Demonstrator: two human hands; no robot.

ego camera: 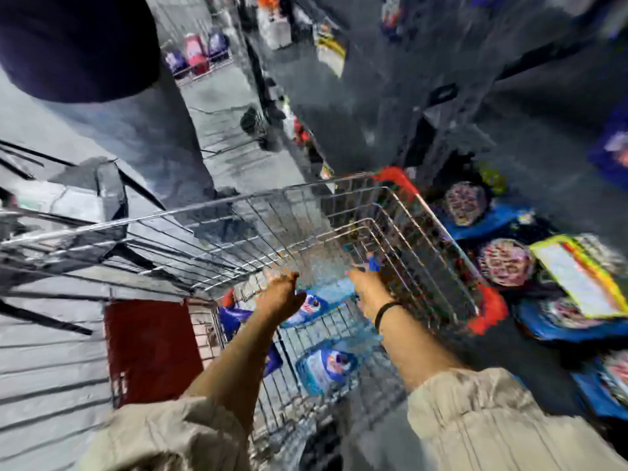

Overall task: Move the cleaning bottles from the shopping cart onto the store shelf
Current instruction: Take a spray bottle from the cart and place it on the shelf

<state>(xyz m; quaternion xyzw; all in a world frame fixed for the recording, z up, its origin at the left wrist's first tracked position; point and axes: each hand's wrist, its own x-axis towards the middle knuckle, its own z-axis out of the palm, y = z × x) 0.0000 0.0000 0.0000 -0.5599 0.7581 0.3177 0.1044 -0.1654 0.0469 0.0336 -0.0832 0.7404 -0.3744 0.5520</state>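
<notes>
The frame is badly blurred. A wire shopping cart (424, 232) with red corner guards fills the middle. Blue cleaning bottles lie inside it: one (326, 368) near me, another (311, 309) further in, a third (238, 317) at the left. Both my arms reach into the cart. My left hand (280, 295) hovers over the second bottle with its fingers curled down. My right hand (368, 287) is at a small blue thing (373, 265) deeper in the basket; whether it grips it is unclear. The store shelf (530, 266) stands right of the cart.
Blue packs and a yellow-edged price card (577, 277) fill the shelf at the right. A red panel (149, 348) sits at the cart's left. The grey aisle floor (231, 151) runs ahead. A dark rounded shape (74, 42) covers the top left.
</notes>
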